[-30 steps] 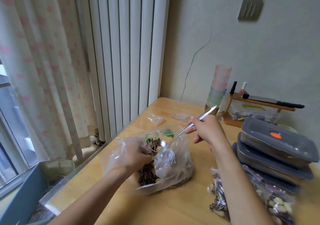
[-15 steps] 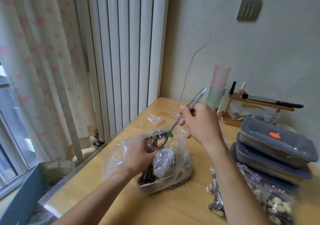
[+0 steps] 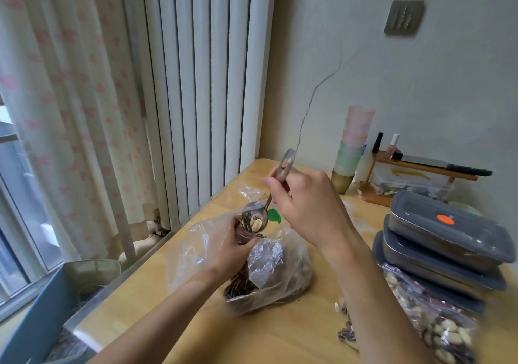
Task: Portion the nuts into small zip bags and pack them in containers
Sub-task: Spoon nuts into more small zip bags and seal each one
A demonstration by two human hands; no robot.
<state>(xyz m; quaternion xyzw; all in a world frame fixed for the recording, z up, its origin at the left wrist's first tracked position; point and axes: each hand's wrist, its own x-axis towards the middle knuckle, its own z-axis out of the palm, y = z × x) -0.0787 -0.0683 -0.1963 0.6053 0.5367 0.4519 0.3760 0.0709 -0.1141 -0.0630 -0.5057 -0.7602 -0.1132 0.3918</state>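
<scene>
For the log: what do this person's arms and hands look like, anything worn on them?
Both forearms are bare as far as the frame shows: no sleeves in view, no gloves. The left hand shows through clear plastic film, and no ring, watch or bracelet is visible on it. The right hand and its wrist likewise carry no ring, watch or band. Fingernails look short and unpainted, as far as can be seen.

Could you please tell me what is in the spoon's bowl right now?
The spoon holds striped sunflower seeds and a pale nut. Anything beneath that top layer is covered.
</scene>
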